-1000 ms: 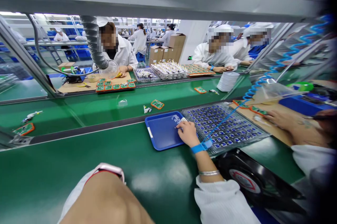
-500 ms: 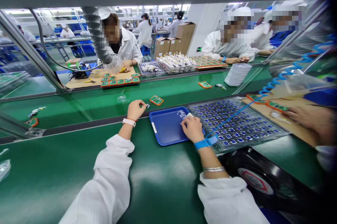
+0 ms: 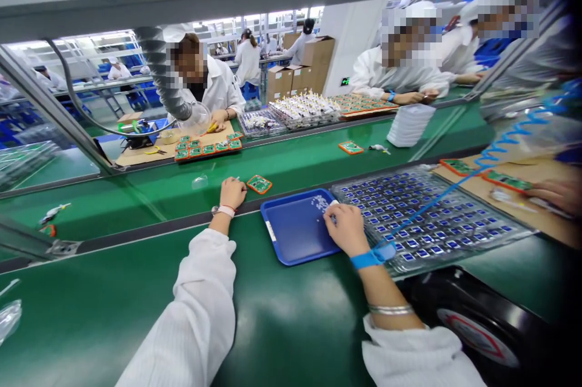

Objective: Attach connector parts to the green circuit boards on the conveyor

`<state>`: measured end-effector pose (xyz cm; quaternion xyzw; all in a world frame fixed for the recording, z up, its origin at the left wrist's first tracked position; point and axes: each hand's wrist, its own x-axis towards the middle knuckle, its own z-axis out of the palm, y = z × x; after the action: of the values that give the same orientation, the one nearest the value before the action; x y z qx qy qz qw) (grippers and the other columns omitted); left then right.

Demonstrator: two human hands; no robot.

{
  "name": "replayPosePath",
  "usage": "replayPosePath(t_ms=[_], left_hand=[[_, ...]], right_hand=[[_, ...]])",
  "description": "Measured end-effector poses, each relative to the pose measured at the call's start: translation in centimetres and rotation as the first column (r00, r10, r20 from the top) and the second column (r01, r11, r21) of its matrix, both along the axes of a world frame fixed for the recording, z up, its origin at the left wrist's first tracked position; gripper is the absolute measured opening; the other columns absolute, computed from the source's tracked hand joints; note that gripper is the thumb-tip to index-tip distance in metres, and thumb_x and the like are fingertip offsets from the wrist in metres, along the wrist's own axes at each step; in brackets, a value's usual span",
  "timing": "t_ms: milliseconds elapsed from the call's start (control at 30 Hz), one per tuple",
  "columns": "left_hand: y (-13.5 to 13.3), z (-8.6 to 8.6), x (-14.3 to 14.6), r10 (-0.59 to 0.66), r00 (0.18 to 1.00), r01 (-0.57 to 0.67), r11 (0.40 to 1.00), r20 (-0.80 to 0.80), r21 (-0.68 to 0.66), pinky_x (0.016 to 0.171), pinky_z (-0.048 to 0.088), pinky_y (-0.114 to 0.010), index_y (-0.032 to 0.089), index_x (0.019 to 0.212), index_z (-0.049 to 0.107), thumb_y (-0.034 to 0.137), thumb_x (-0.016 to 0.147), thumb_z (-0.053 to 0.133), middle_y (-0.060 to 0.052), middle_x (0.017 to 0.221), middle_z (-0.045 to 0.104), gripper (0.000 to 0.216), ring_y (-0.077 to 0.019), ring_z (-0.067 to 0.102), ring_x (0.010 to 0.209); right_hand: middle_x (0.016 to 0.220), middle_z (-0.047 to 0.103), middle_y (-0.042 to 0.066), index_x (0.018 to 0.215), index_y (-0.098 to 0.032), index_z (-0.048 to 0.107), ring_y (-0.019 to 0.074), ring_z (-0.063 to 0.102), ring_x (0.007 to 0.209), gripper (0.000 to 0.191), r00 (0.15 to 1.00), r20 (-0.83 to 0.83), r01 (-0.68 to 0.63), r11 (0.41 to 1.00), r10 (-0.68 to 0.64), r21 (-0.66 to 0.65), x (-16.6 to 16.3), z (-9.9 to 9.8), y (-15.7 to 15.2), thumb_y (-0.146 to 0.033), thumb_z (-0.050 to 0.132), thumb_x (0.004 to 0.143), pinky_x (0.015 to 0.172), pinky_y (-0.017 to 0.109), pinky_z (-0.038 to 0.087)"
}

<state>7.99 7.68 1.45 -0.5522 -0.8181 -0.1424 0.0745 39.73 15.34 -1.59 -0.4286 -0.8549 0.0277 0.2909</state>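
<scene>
left hand (image 3: 233,191): clenched into a loose fist, knuckles up, resting on the green belt (image 3: 150,193) just past the dark rail. a thin white sliver sticks out above the knuckles, so it looks like it grips something small, but can't tell what. the small circuit board (image 3: 259,184), green with an orange frame, lies flat on the belt just right of the fist, near but not touching. pale watch strap (image 3: 222,211) on that wrist.

right hand (image 3: 346,229): palm down over the right rim of the blue tray (image 3: 295,235). fingers curled, thumb and index pinched together at the tray's far right corner, right at the pile of small white parts (image 3: 320,201). can't tell if a part is actually between the tips, too small. blue wrist strap (image 3: 373,258) on the wrist, with its coiled blue cord (image 3: 500,144) running off to the right. silver bangle (image 3: 391,309) lower on the forearm.

the blue tray sits flat on the near green bench, between the two hands. clear blister tray (image 3: 431,217), its pockets filled with blue parts, butts against the blue tray's right side, and the heel of the right hand is over its near-left corner.

a co-worker's hand (image 3: 555,193) rests on a cardboard sheet (image 3: 536,217) far right, beside two more green boards. across the belt, a person in a white coat (image 3: 218,90) sits at a row of green boards (image 3: 207,147). stack of white trays (image 3: 409,125) at the far side.
</scene>
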Motion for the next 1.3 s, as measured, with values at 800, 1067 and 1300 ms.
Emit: replayPosePath(t_ms=[800,1067,1300], left_hand=[[-9.6,-0.5,-4.8,0.183,0.904,-0.291,0.926,0.386,0.242,0.080,0.049,-0.032,0.019,0.109,0.051,0.058,0.063,0.069,-0.007,0.097,0.067,0.063,-0.0224,0.064,0.088],[-15.3,-0.2,2.6,-0.138,0.927,0.057,0.970,0.348,0.234,0.085,0.046,-0.035,0.018,0.107,0.050,0.052,0.065,0.071,-0.008,0.106,0.062,0.058,-0.0237,0.059,0.096],[-20.4,0.2,7.4,-0.320,0.862,0.338,0.941,0.394,0.023,0.090,0.042,-0.036,0.020,0.114,0.054,0.049,0.069,0.069,-0.008,0.111,0.060,0.055,-0.0255,0.053,0.104]], right_hand=[[0.080,0.059,0.009,0.065,-0.018,0.056,0.0223,0.054,0.084,0.012,0.973,-0.060,-0.229,0.966,0.223,-0.122,-0.4,-0.5,1.0,-0.015,0.051,0.076,0.083,0.037,0.043],[0.084,0.062,0.011,0.063,-0.017,0.057,0.0232,0.054,0.089,0.014,0.964,0.005,-0.259,0.950,0.264,-0.175,-0.2,-1.1,1.4,-0.014,0.049,0.075,0.088,0.041,0.041],[0.099,0.056,0.010,0.069,-0.020,0.054,0.0234,0.052,0.100,0.013,0.884,-0.233,-0.447,0.878,0.405,-0.169,-3.2,2.2,-4.8,-0.021,0.049,0.081,0.091,0.043,0.040]])
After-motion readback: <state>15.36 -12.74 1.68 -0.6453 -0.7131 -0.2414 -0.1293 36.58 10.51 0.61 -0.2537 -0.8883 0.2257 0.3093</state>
